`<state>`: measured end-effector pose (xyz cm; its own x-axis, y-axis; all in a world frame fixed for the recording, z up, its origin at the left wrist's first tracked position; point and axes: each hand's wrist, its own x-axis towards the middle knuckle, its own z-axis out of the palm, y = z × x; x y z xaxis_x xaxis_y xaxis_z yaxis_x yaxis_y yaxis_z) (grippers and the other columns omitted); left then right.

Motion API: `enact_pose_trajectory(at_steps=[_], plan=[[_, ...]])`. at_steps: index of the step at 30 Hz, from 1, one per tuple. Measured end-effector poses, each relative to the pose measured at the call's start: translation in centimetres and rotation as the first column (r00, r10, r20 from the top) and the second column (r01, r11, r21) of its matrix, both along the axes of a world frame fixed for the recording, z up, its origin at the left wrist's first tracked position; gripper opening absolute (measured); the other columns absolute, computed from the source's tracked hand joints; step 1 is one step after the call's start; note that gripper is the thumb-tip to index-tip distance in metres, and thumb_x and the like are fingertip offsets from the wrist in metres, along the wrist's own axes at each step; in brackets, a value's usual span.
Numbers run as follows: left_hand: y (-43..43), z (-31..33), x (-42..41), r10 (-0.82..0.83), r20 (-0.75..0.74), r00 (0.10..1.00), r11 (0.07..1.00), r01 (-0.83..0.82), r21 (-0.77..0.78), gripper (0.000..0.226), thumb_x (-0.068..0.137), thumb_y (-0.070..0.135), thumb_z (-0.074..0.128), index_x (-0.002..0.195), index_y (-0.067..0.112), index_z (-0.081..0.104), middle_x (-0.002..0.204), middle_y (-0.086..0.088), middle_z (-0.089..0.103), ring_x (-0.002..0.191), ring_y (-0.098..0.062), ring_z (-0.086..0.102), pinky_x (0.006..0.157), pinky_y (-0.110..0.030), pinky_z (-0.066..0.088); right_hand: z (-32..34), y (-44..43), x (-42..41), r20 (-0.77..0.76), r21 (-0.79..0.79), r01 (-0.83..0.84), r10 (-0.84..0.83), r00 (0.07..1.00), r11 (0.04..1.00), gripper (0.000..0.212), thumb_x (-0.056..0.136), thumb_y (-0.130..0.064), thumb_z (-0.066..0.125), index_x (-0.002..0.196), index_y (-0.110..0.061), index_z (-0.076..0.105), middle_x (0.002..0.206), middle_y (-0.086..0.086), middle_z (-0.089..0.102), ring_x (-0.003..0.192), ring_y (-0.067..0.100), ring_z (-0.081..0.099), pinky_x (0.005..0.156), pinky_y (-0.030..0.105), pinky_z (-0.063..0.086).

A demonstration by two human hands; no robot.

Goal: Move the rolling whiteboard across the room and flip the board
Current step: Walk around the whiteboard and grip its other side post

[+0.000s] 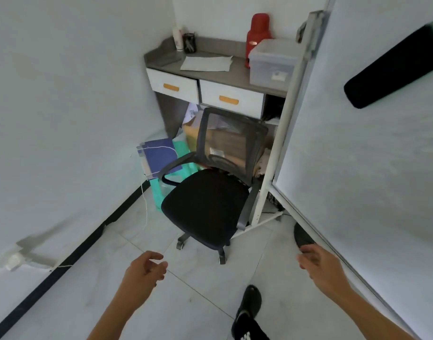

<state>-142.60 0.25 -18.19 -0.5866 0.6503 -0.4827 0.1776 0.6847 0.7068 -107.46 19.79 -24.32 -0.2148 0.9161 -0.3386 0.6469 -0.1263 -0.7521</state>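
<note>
Head view: both hands empty, fingers loosely spread; left hand (pixel 146 267) over the floor near the chair (pixel 208 204); right hand (pixel 318 262) just beside the whiteboard (pixel 357 155).

Soft, even indoor light with a cool grey-blue cast; wide-angle view, slightly smeared

No hard shadows on the pale tiled floor (pixel 205 298); only a faint dark patch under the black office chair (pixel 205 204); the whiteboard (pixel 362 153) at right reads bright and flat with no sharp glare; straight lines bow strongly toward the edges; the black oblong object (pixel 394 69) at upper right is blurred with a green fringe; both hands, left hand (pixel 144 268) and right hand (pixel 318 263), look soft-edged; overall detail is muddy and compressed.
</note>
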Motion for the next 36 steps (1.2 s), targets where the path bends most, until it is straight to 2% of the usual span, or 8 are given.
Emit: enact_pose_trajectory(at_steps=[5,10,15,19,24,27,32,36], plan=[[12.4,2.1,-3.7,-0.093,-0.01,0.996,0.995,0.093,-0.043,0.019,0.095,0.023,0.055,0.109,0.012,0.058,0.095,-0.011,0.072,0.086,-0.025,0.069,0.082,-0.035,0.056,0.6,8.5,-3.1,-0.008,-0.016,0.138,-0.138,0.99,0.99,0.017,0.084,-0.027,0.068,0.1,-0.027,0.064,0.082,-0.007,0.074,0.076,0.012,0.071,0.072,0.043,0.059],[25.2,5.8,-6.0,-0.249,-0.063,0.967,0.958,0.255,0.134,0.019,0.095,0.025,0.055,0.11,0.014,0.058,0.097,-0.008,0.07,0.092,-0.022,0.069,0.088,-0.038,0.057,3.8,15.2,-6.2,-0.035,0.062,0.225,-0.223,0.974,0.972,0.019,0.085,-0.025,0.067,0.104,-0.022,0.065,0.088,-0.004,0.072,0.081,0.012,0.068,0.067,0.027,0.05],[38.9,10.4,-4.8,-0.512,-0.073,0.856,0.791,0.503,0.348,0.027,0.093,0.037,0.056,0.116,0.022,0.057,0.107,0.0,0.067,0.104,-0.015,0.064,0.093,-0.036,0.054,7.1,19.5,-8.4,-0.167,0.117,0.432,-0.411,0.896,0.894,0.033,0.086,-0.025,0.068,0.117,-0.02,0.058,0.104,0.002,0.068,0.089,0.019,0.066,0.067,0.029,0.053],[48.4,14.0,-2.4,-0.698,-0.044,0.715,0.622,0.635,0.458,0.047,0.095,0.045,0.048,0.136,0.023,0.045,0.127,0.0,0.058,0.12,-0.017,0.055,0.108,-0.041,0.043,9.3,21.2,-10.0,-0.448,-0.15,0.742,-0.714,0.538,0.653,0.049,0.09,-0.02,0.064,0.134,-0.009,0.046,0.115,0.012,0.061,0.105,0.03,0.062,0.075,0.041,0.054],[54.4,16.3,1.0,-0.869,0.053,0.493,0.44,0.718,0.54,0.065,0.092,0.064,0.026,0.145,0.028,0.036,0.15,0.0,0.043,0.14,-0.018,0.038,0.12,-0.045,0.025,11.4,22.4,-11.0,-0.559,-0.459,0.811,-0.827,0.055,0.364,0.056,0.092,-0.036,0.059,0.132,0.001,0.047,0.125,0.017,0.052,0.114,0.035,0.059,0.079,0.045,0.054],[53.5,16.0,3.4,-0.917,0.074,0.391,0.365,0.753,0.547,0.067,0.093,0.064,0.021,0.14,0.022,0.044,0.142,-0.007,0.051,0.138,-0.027,0.04,0.119,-0.047,0.027,11.8,22.9,-11.4,-0.56,-0.48,0.826,-0.828,-0.028,0.296,0.07,0.088,-0.047,0.058,0.136,0.002,0.043,0.129,0.016,0.05,0.12,0.035,0.055,0.083,0.045,0.054],[51.9,15.0,4.9,-0.944,0.074,0.32,0.305,0.769,0.562,0.067,0.089,0.069,0.023,0.144,0.034,0.034,0.151,0.01,0.041,0.142,-0.014,0.034,0.121,-0.042,0.023,12.7,21.8,-10.7,-0.554,-0.467,0.857,-0.827,-0.092,0.217,0.073,0.086,-0.053,0.059,0.135,-0.002,0.041,0.123,0.009,0.048,0.121,0.033,0.053,0.09,0.046,0.054],[49.7,15.1,6.2,-0.959,0.022,0.282,0.251,0.811,0.528,0.067,0.08,0.075,0.031,0.131,0.033,0.043,0.122,0.008,0.058,0.124,-0.022,0.054,0.111,-0.049,0.039,13.0,18.6,-8.7,-0.536,-0.445,0.875,-0.84,-0.089,0.191,0.071,0.087,-0.052,0.057,0.134,0.0,0.043,0.123,0.01,0.048,0.12,0.032,0.054,0.087,0.045,0.054]])
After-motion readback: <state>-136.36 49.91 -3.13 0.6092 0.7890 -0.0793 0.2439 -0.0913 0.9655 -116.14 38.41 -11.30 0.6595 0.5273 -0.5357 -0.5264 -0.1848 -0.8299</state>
